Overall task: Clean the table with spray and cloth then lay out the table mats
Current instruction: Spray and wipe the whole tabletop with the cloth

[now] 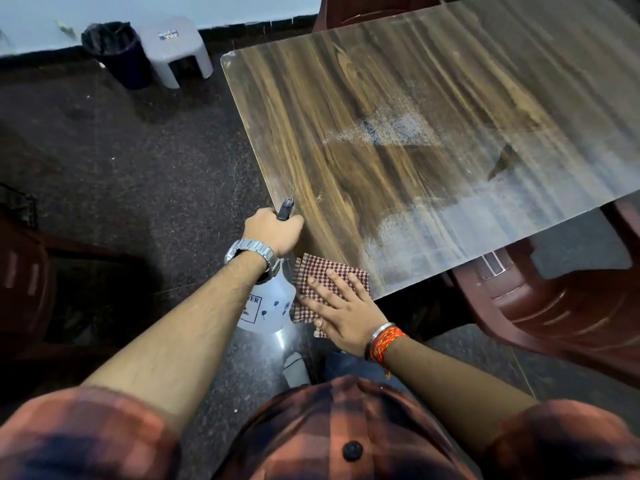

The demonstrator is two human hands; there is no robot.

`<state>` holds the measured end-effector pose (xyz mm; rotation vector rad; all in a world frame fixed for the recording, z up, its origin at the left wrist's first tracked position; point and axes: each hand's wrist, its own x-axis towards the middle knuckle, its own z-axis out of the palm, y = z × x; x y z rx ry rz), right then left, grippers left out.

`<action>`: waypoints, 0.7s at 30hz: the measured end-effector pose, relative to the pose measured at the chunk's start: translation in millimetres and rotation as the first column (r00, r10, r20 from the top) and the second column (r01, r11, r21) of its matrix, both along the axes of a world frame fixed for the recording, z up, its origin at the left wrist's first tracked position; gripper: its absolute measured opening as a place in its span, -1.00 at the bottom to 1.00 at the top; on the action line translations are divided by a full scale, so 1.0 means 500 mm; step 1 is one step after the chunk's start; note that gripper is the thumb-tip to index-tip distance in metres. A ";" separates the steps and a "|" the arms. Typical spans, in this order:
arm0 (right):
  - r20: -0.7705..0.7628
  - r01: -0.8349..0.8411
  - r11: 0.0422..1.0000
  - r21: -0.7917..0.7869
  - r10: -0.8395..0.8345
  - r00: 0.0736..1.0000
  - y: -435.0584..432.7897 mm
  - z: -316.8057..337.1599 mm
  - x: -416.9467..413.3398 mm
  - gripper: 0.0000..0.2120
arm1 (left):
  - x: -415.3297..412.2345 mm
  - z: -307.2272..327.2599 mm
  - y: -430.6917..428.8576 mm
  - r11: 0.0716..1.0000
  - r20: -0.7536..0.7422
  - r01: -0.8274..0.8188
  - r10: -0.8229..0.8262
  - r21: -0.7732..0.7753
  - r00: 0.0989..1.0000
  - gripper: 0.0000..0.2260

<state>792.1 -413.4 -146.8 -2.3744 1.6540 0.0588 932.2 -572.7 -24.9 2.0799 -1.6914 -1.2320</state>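
Observation:
A wooden table (398, 98) fills the upper right, with patches of fine spray droplets across its middle and near edge. My left hand (273, 230) grips the dark trigger head of a white translucent spray bottle (268, 306) at the table's near-left corner, nozzle pointing over the tabletop. A red-and-white checked cloth (311, 271) lies on the table's near corner. My right hand (341, 306) rests flat on the cloth with fingers spread. No table mats are visible.
A dark red plastic chair (561, 306) stands right of the table, another chair back (346, 12) at the far side, and a third (24, 282) at the left. A black bin (117, 53) and a grey stool (176, 46) stand by the far wall.

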 end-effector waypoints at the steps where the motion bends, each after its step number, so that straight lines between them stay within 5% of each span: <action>1: -0.001 -0.006 1.000 0.012 0.006 1.000 0.003 0.001 -0.001 -0.52 | 0.002 0.002 0.003 1.000 -0.003 -0.004 0.004 -0.001 1.000 -0.65; 8: 0.015 -0.056 0.997 0.056 0.055 0.998 -0.024 0.006 -0.071 -0.52 | -0.018 0.021 0.002 1.000 -0.038 0.009 -0.009 -0.006 0.999 -0.78; 14: -0.016 0.335 0.941 0.042 -0.335 0.942 -0.078 0.013 -0.248 -0.50 | -0.109 0.028 -0.006 1.000 -0.054 0.024 -0.025 -0.017 0.998 -0.83; 21: 0.013 0.724 0.686 0.070 -0.727 0.687 -0.154 0.004 -0.475 -0.48 | -0.238 0.036 -0.022 0.999 -0.030 0.010 -0.011 -0.033 0.999 -0.85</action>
